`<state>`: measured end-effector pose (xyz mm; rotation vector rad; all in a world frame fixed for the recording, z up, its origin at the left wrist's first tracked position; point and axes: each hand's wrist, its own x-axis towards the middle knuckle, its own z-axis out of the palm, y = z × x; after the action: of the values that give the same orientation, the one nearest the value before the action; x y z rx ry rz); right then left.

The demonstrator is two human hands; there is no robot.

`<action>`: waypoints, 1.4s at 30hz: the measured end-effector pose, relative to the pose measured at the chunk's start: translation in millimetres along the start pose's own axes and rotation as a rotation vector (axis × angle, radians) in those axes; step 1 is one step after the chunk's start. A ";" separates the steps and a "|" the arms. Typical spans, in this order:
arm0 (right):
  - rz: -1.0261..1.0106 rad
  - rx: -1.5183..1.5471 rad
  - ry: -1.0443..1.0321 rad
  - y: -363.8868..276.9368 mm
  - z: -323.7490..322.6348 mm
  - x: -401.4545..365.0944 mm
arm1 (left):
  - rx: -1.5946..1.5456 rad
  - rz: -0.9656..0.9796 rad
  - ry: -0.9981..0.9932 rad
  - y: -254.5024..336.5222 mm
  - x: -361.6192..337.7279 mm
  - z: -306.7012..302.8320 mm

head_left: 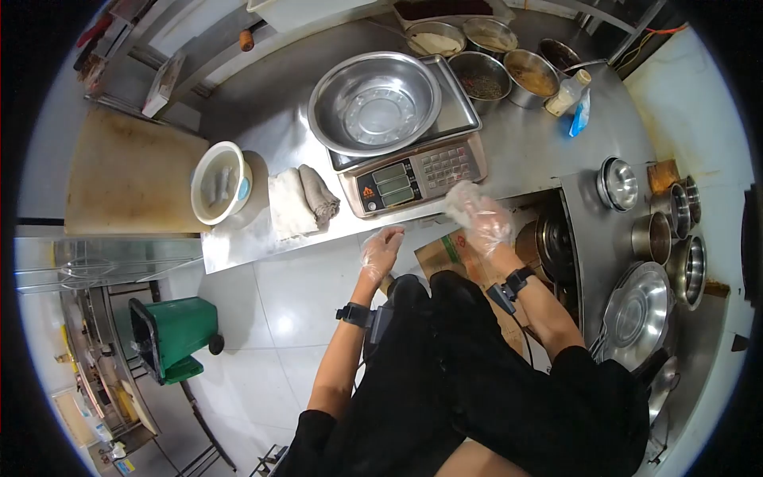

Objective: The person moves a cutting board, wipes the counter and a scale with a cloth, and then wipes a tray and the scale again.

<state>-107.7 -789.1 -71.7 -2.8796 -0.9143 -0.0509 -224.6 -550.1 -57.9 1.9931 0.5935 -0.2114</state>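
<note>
My left hand (381, 251), in a clear plastic glove, hangs just off the counter's front edge, below the scale. Its fingers are loosely bent, with nothing visible in them. My right hand (483, 219), also gloved, is by the scale's lower right corner; its fingers are blurred under whitish, crumpled plastic. Whether it holds anything is unclear. On the digital scale (383, 191) sits a wide steel bowl (375, 107), which looks empty apart from reflections. Folded cloths (302, 202), one white and one grey, lie left of the scale. A white tub (202, 189) stands beyond them.
Several steel pots with food, including a yellowish one (531, 78), a shaker bottle (567, 94) and a blue-white packet (581, 114) stand at the back right. Steel bowls (618, 184) and stacked plates (636, 314) are at right. A green bin (180, 330) and cardboard (453, 258) are below.
</note>
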 end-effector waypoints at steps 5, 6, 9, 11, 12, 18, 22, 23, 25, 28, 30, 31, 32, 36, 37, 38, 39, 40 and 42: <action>-0.042 -0.045 -0.105 -5.3 1.4 17.4 | 0.073 0.187 0.038 21.1 22.5 13.5; -0.008 -0.087 -0.038 3.8 9.2 16.6 | 0.075 0.185 0.041 19.5 29.0 14.1; 0.161 -0.050 0.099 39.7 30.9 5.2 | 0.125 0.346 0.291 5.9 45.2 13.0; 0.372 0.008 -0.038 48.7 -8.3 4.7 | 0.121 0.332 0.569 -8.6 57.1 -2.6; 0.481 0.000 -0.097 51.9 -16.3 9.0 | 0.146 0.231 0.614 0.0 53.6 -19.4; 0.436 0.212 0.221 58.0 2.8 67.4 | 0.445 0.114 0.522 -37.7 102.4 -60.6; 0.497 0.358 0.072 17.6 -8.7 105.8 | 0.410 0.076 0.480 -45.1 112.6 -65.9; 0.384 0.266 0.166 -2.9 -22.5 104.7 | 0.404 0.039 0.464 -43.3 112.3 -66.3; 0.087 0.158 0.529 -8.6 8.2 105.9 | 0.391 -0.037 0.440 -28.9 107.2 -66.8; 0.204 0.214 0.012 -52.1 -54.4 107.7 | 0.360 0.043 0.483 -38.6 110.8 -63.6; 0.097 0.101 0.083 -50.1 -27.0 106.2 | 0.378 0.026 0.490 -30.6 106.5 -63.7; -0.014 -0.011 0.150 -46.9 -12.0 104.5 | 0.369 0.013 0.499 -30.4 107.0 -63.6; 0.005 0.012 0.093 -44.2 -14.1 103.5 | 0.359 -0.001 0.510 -30.9 107.8 -63.2; 0.118 0.101 0.179 -7.6 -15.4 98.7 | 0.354 0.017 0.514 -30.8 106.5 -63.9; 0.113 0.100 0.180 0.4 -17.2 99.4 | 0.340 -0.011 0.496 -28.6 105.5 -64.3; 0.184 0.071 0.117 7.9 -19.1 102.1 | 0.326 -0.039 0.477 -30.0 105.4 -64.4; 0.254 0.040 0.055 12.2 -19.6 104.6 | 0.322 -0.041 0.480 -32.9 105.9 -63.8; 0.251 0.039 0.055 13.0 -18.7 105.3 | 0.313 -0.024 0.492 -35.2 105.4 -63.0; 0.340 0.100 0.083 13.5 -19.4 110.4 | 0.301 -0.004 0.508 -35.5 106.4 -63.0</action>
<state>-9.6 -739.2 -46.3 -2.8702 -0.3934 -0.0894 -156.6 -448.2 -97.0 2.3532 0.9292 0.2271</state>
